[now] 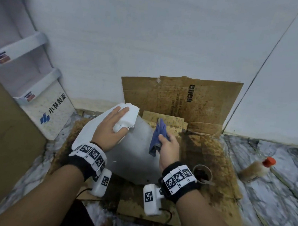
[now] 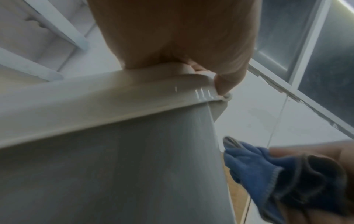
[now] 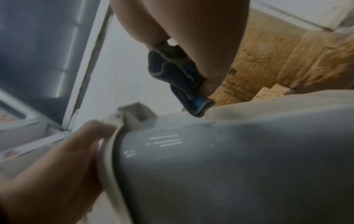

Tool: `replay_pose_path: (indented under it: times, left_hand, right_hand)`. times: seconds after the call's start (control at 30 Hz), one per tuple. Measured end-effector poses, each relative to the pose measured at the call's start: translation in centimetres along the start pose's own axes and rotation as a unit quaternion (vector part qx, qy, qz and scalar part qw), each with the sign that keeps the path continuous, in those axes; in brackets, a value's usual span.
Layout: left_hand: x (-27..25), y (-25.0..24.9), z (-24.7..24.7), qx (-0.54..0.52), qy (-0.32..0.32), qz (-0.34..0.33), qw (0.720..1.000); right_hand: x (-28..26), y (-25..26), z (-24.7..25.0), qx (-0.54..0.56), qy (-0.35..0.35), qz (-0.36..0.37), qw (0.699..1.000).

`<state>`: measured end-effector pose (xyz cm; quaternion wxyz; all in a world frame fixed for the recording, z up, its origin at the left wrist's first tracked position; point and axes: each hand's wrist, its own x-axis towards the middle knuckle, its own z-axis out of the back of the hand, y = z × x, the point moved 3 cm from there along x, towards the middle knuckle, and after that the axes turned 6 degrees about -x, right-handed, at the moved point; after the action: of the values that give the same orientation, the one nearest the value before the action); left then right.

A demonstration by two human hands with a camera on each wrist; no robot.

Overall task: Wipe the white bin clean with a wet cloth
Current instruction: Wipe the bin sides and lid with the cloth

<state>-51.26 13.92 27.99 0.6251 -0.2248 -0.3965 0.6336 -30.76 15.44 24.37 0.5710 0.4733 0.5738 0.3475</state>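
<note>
Now the bin [image 1: 134,147] lies tipped on stained cardboard [image 1: 209,154] by the wall, its rim end up and to the left. The left hand [image 1: 110,127] sits on that rim, fingers laid over the top, thumb hooked at the edge. The right hand [image 1: 169,147] grips a bunched blue cloth [image 1: 157,137], pressed to the bin's side. A cup [image 1: 201,173] and bottle [image 1: 256,169] stand off right.

white bin [image 1: 134,147], blue cloth [image 1: 157,137], brown cardboard [image 1: 208,103]
</note>
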Motion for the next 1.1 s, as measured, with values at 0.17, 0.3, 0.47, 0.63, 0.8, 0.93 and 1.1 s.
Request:
replay_pose_path:
  times: [0.17,0.3,0.47,0.63,0.8,0.93,1.1]
  left_hand:
    - [0.3,1.5,0.5,-0.035,-0.012,0.000,0.999]
    - [0.3,2.7,1.3,-0.069,-0.017,0.002,0.997]
    - [0.0,3.2,1.8,-0.095,-0.012,0.006,0.995]
    - [-0.4,3.2,1.9,-0.111,-0.015,0.006,0.994]
    - [-0.6,3.8,2.7,-0.138,-0.029,0.015,0.990]
    - [-0.6,4.2,3.0,-0.165,-0.030,0.017,0.986]
    - [-0.7,4.2,3.5,-0.168,-0.039,0.023,0.985]
  right_hand:
    - [-3.5,-0.1,-5.8,-0.071,0.059,0.062,0.994]
    - [-4.6,-0.7,-7.7,-0.268,0.076,0.157,0.948]
    - [-5.2,-0.4,-8.0,-0.415,0.057,0.203,0.885]
    - [-4.8,-0.5,-9.5,-0.390,0.122,0.229,0.884]
    - [-4.3,-1.6,-9.2,-0.402,0.163,0.251,0.865]
    - [-3.8,-3.0,-7.6,-0.440,0.156,0.264,0.844]
    - [-2.5,-4.7,-4.4,-0.453,0.138,0.218,0.853]
